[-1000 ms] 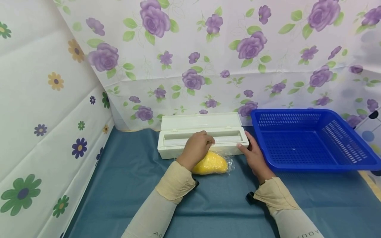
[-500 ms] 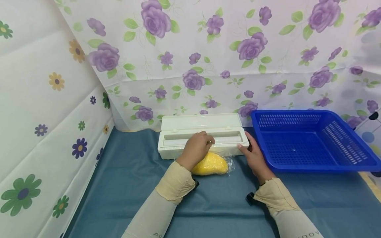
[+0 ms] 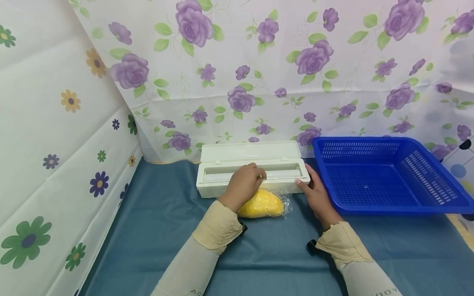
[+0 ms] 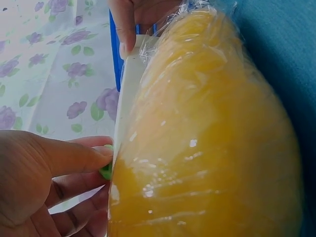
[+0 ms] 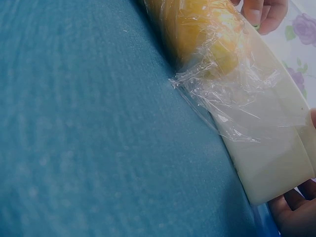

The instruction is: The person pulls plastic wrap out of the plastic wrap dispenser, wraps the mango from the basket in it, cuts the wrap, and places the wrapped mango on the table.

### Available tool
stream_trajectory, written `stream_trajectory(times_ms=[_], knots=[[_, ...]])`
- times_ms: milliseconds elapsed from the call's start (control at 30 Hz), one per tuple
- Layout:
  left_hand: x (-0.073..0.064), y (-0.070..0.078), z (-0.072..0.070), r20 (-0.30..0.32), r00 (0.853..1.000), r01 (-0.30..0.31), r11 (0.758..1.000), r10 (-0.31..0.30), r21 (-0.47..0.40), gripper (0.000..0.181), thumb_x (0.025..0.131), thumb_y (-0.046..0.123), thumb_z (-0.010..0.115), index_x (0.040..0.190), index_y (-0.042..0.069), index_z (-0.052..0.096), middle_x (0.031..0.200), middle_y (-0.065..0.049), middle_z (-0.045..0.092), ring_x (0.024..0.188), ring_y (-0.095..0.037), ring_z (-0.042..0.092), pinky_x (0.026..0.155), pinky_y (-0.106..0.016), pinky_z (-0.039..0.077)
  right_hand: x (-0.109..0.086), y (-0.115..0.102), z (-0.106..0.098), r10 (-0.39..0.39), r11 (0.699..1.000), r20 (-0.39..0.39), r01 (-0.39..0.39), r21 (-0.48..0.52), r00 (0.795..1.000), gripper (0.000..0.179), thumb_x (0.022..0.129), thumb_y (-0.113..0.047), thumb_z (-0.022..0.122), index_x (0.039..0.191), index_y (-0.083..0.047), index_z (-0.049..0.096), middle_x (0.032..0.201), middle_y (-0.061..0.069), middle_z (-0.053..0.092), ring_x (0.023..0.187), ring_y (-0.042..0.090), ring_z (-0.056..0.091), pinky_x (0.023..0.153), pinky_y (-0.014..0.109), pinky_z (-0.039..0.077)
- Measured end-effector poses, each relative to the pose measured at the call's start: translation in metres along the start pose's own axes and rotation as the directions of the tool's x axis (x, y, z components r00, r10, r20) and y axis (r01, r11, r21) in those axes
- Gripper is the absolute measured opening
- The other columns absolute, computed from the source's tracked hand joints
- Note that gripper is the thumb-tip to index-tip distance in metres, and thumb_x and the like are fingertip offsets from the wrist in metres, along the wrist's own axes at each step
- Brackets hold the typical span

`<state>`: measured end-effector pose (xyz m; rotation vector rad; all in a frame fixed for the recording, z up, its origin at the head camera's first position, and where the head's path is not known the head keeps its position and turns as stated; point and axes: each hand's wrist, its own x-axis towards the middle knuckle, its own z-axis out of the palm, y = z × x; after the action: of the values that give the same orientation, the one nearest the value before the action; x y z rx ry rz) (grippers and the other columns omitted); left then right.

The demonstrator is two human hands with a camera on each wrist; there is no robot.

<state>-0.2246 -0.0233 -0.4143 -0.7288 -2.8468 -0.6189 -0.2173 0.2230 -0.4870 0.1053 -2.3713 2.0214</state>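
A white cling film dispenser box (image 3: pixel 214 190) stands on the cloth with its lid (image 3: pixel 252 151) raised and a roll of film (image 3: pixel 285 173) inside. My left hand (image 3: pixel 244 183) pinches a small green slide cutter (image 4: pixel 105 171) at the box's front edge between thumb and fingers. My right hand (image 3: pixel 317 193) grips the box's right end, thumb on the front edge. Directly before the box lies a yellow mango-shaped fruit (image 3: pixel 264 204) wrapped in clear film. Loose film (image 5: pixel 237 106) runs from the fruit up over the box's front. My left wrist partly hides the fruit in the head view.
To the right of the box is a blue plastic basket (image 3: pixel 370 207) with slotted walls. Teal cloth (image 3: pixel 270 259) covers the table. A flowered sheet (image 3: pixel 237 74) hangs close behind the box, and another (image 3: pixel 63 172) stands on the left.
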Motion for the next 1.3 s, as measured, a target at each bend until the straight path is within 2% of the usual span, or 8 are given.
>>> stream_trajectory(times_ms=[467, 633, 1300], knots=[[0.0, -0.0011, -0.0011, 0.012, 1.0, 0.003, 1.0, -0.003, 0.008, 0.017, 0.101, 0.015, 0.063, 0.109, 0.018, 0.078, 0.097, -0.001, 0.067, 0.082, -0.017, 0.06, 0.075, -0.029, 0.053, 0.0002, -0.0001, -0.0002, 0.011, 1.0, -0.008, -0.011, -0.008, 1.0, 0.076, 0.105, -0.023, 0.056, 0.164, -0.012, 0.01, 0.17, 0.011, 0.017, 0.155, 0.034, 0.021, 0.124, 0.059, 0.02], [0.0002, -0.0027, 0.0005, -0.007, 1.0, -0.011, 1.0, 0.011, 0.012, 0.017, 0.1, 0.014, 0.063, 0.107, 0.017, 0.078, 0.096, -0.002, 0.067, 0.081, -0.017, 0.06, 0.075, -0.03, 0.053, -0.0004, -0.0006, 0.0001, 0.006, 1.0, -0.003, -0.006, -0.005, 1.0, 0.076, 0.105, -0.023, 0.056, 0.164, -0.013, 0.01, 0.169, 0.01, 0.018, 0.155, 0.033, 0.022, 0.124, 0.059, 0.021], [-0.0014, -0.0035, -0.0036, -0.008, 1.0, -0.025, 1.0, 0.025, 0.017, 0.014, 0.099, 0.016, 0.066, 0.105, 0.017, 0.079, 0.096, -0.001, 0.067, 0.085, -0.017, 0.065, 0.079, -0.029, 0.056, -0.0005, -0.0006, 0.0001, 0.007, 1.0, 0.003, -0.007, 0.0, 1.0, 0.076, 0.105, -0.025, 0.056, 0.164, -0.015, 0.01, 0.169, 0.01, 0.019, 0.154, 0.033, 0.024, 0.124, 0.059, 0.021]])
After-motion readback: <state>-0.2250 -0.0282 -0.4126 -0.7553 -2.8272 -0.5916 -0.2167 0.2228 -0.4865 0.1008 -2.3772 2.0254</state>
